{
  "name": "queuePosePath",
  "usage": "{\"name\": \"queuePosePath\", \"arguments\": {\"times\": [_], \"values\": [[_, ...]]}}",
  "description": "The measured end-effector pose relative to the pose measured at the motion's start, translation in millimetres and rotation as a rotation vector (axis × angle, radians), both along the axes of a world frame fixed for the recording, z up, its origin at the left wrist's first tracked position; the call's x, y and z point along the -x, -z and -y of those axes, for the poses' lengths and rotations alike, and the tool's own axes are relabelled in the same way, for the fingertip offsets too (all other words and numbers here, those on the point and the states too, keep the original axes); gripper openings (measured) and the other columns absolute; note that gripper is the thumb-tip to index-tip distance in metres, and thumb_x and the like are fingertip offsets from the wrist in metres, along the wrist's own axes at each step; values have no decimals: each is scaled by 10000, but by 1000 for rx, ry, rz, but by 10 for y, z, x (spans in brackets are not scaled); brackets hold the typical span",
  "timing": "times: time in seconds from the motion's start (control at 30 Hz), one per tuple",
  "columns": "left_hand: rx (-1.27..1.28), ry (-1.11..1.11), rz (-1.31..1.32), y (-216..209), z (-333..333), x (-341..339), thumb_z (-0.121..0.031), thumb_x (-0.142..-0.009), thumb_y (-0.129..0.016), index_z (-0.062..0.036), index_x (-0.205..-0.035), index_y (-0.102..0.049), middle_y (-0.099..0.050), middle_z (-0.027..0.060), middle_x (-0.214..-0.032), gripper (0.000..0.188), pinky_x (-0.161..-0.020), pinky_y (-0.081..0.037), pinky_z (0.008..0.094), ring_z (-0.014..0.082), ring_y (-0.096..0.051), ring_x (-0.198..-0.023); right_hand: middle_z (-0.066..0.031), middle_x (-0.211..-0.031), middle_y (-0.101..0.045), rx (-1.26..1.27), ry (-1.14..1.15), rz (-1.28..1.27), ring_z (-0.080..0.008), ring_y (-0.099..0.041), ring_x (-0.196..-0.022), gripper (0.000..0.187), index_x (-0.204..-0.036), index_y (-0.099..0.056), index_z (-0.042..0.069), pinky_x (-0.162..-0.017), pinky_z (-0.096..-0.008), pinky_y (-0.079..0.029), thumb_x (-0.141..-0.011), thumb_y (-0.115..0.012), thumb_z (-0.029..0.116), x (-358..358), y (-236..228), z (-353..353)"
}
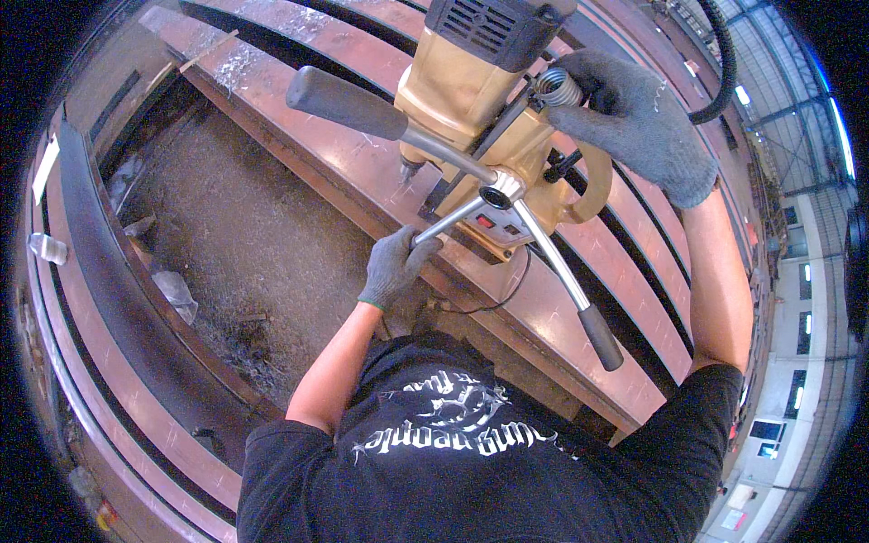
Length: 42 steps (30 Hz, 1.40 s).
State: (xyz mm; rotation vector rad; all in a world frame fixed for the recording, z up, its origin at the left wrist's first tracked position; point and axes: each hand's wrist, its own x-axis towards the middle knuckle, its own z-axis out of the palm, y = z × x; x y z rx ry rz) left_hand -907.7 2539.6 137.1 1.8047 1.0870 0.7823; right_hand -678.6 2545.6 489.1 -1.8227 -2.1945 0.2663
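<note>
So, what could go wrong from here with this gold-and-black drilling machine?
The right hand, in a grey fabric glove, is at the silver coiled spring; the glove might snag there. The left hand grips a silver metal spoke; if it slips, the silver lever with black grip might swing and strike the person.

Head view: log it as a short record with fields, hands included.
Machine: tan and dark-grey drill on a reddish-brown beam
Left hand: grey-gloved, closed around one spoke of the three-spoke handle
Right hand: grey-gloved, at a silvery coil, fingers partly hidden
Debris: pale shavings on the beam, upper left
</note>
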Motion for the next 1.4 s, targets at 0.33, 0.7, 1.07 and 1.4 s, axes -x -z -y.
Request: {"name": "queuePosePath", "arguments": {"times": [0.33,0.7,1.07,1.4], "values": [[-3,-9,-3,4,1,-1,-517,-928,-694,-52,-889,-647,-623,219,-720,469,-629,-470,494,441,-657,-726,-65,-1103,-709,33,-38,-148,-125,-649,-977,454,-1278,-650,-5,-891,-316,-558,-913,-800,219,22,-19,-43],[-87,150,-95,-141,-159,130,-533,-952,-672,-60,-936,-667,-675,231,-790,473,-657,-493,530,452,-677,-779,-30,-1158,-683,-26,56,-469,-88,-624,-961,517,-1384,-591,29,-815,-272,-545,-938,-748,237,-89,-24,63],[-543,272,-441,-610,-1059,697,-537,-957,-644,-79,-868,-678,-699,215,-800,468,-674,-532,539,438,-697,-777,-62,-1124,-697,-79,133,-624,-98,-613,-877,523,-1395,-575,32,-734,-251,-519,-922,-690,222,-163,-219,734],[-1132,596,-701,-3309,-1029,686,-375,-778,-811,-106,-919,-664,-690,126,-795,338,-682,-539,486,375,-690,-786,-99,-1072,-708,-447,445,-679,-102,-598,-790,491,-1346,-563,16,-674,-247,-496,-917,-652,237,-137,59,1675]]}}
